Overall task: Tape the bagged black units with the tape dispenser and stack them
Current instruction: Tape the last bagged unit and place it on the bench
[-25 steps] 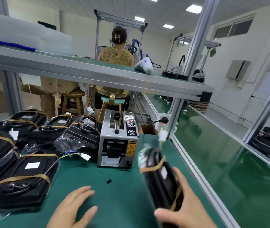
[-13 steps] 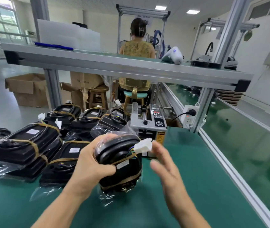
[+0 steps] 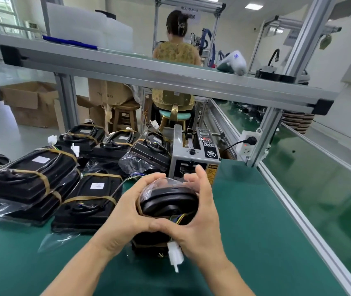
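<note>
The table (image 3: 245, 210) is dark green. The bagged unit (image 3: 168, 201) in the middle is black, with brown tape and a white plug (image 3: 175, 256). The tape dispenser (image 3: 193, 159) behind it is grey with a black top and a yellow sticker. The boxes (image 3: 29, 103) at the left are brown.

Both forearms reach in from the near edge; the left hand (image 3: 127, 212) and right hand (image 3: 200, 223) curl toward each other, thumbs touching, gripping one black unit (image 3: 168, 202)
</note>
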Tool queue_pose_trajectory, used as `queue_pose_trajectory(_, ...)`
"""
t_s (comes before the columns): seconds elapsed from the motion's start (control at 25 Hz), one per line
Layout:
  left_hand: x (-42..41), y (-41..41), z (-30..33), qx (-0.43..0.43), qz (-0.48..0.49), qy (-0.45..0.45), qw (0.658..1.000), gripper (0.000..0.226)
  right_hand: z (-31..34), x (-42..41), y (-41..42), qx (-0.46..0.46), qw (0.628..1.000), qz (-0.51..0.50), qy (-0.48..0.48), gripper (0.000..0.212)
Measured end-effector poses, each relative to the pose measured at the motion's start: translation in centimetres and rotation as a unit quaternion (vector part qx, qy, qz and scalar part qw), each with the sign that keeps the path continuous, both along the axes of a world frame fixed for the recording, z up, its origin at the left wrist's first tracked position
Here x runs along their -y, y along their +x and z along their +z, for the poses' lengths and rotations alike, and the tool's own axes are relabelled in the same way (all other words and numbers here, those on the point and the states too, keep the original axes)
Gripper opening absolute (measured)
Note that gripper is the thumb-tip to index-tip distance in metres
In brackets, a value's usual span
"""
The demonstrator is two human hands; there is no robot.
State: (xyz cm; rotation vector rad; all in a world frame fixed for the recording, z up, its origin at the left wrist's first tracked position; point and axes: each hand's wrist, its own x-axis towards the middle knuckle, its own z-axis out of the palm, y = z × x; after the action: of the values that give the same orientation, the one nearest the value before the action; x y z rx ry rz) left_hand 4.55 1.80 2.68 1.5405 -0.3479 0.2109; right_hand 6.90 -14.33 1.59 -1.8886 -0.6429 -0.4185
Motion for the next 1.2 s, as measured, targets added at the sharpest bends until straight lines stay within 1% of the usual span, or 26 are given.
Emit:
queue_pose_trajectory(0.08, -0.3, -0.1, -0.1, 0.0, -0.016, -0.001, 1.0, 0.093, -0.5, -0.6, -0.1, 0.025, 1.0, -0.016, 0.008, 0.114)
queue_pose_trajectory(0.24, -0.7, -1.1, -0.7, 0.02, 0.001, 0.014, 1.0, 0.093, -1.2, -1.1, 0.1, 0.083, 0.996, -0.025, 0.014, 0.116)
queue_pose_trajectory(0.32, -1.2, -1.2, -0.8, 0.026, -0.017, 0.022, 0.999, 0.095, -1.2, -1.0, 0.2, 0.088, 0.996, -0.021, 0.012, 0.115)
queue_pose_trajectory(0.4, -1.1, -1.2, 0.2, 0.036, -0.026, 0.029, 0.999, 0.095, -1.0, -1.0, 0.4, 0.062, 0.998, -0.012, 0.026, 0.114)
queue_pose_trajectory(0.44, -0.8, -0.9, 0.9, 0.035, -0.006, 0.047, 0.998, 0.093, -0.8, -1.1, 0.6, 0.044, 0.999, -0.006, 0.032, 0.114)
queue_pose_trajectory(0.48, -0.4, -1.0, 1.5, 0.049, 0.021, 0.099, 0.994, 0.088, -0.7, -1.1, 0.8, 0.029, 0.999, 0.0, 0.035, 0.115)
queue_pose_trajectory(0.52, 0.0, -1.1, 1.7, 0.094, 0.037, 0.183, 0.978, 0.082, -0.5, -1.1, 0.9, 0.012, 0.999, 0.009, 0.039, 0.114)
queue_pose_trajectory(0.56, 0.2, -1.3, 1.5, 0.13, 0.044, 0.246, 0.959, 0.078, -0.3, -0.9, 0.9, 0.0, 0.999, 0.023, 0.04, 0.112)
queue_pose_trajectory(0.6, 0.3, -1.5, 1.1, 0.143, 0.059, 0.272, 0.95, 0.078, -0.2, -0.5, 0.9, -0.013, 0.998, 0.046, 0.039, 0.108)
queue_pose_trajectory(0.64, 0.2, -1.5, 0.9, 0.134, 0.077, 0.267, 0.951, 0.079, -0.1, 0.2, 0.9, -0.023, 0.996, 0.076, 0.036, 0.101)
queue_pose_trajectory(0.72, 0.4, -1.4, 0.5, 0.127, 0.111, 0.229, 0.959, 0.077, 0.6, 1.4, 0.9, -0.084, 0.984, 0.146, 0.053, 0.087)
queue_pose_trajectory(0.76, 0.4, -1.5, 0.2, 0.12, 0.119, 0.21, 0.963, 0.076, 1.1, 1.8, 1.0, -0.121, 0.975, 0.168, 0.086, 0.08)
queue_pose_trajectory(0.8, 0.5, -1.5, 0.1, 0.11, 0.117, 0.203, 0.966, 0.075, 1.5, 2.1, 1.3, -0.145, 0.967, 0.174, 0.115, 0.069)
queue_pose_trajectory(0.84, 0.5, -1.5, 0.1, 0.102, 0.116, 0.205, 0.967, 0.075, 2.2, 2.1, 1.5, -0.16, 0.963, 0.171, 0.131, 0.05)
queue_pose_trajectory(0.92, 0.4, -1.9, 0.1, 0.098, 0.105, 0.208, 0.968, 0.076, 3.3, 1.6, 1.9, -0.175, 0.966, 0.146, 0.122, 0.006)
queue_pose_trajectory(0.96, 0.2, -1.9, 0.1, 0.094, 0.101, 0.207, 0.968, 0.077, 3.3, 1.3, 2.2, -0.191, 0.966, 0.129, 0.118, 0.01)
queue_pose_trajectory(1.0, 0.1, -1.9, 0.2, 0.092, 0.094, 0.207, 0.969, 0.078, 3.4, 0.9, 2.2, -0.225, 0.96, 0.115, 0.119, 0.016)
queue_pose_trajectory(1.04, 0.0, -1.9, 0.4, 0.092, 0.086, 0.208, 0.97, 0.078, 3.3, 0.8, 2.5, -0.272, 0.949, 0.105, 0.121, 0.017)
queue_pose_trajectory(1.12, 0.0, -1.7, 0.5, 0.102, 0.073, 0.216, 0.968, 0.078, 3.1, 0.6, 2.8, -0.379, 0.91, 0.114, 0.124, 0.015)
queue_pose_trajectory(1.2, -0.1, -1.6, 0.5, 0.117, 0.09, 0.228, 0.962, 0.073, 2.6, 0.7, 3.3, -0.449, 0.87, 0.129, 0.157, 0.015)
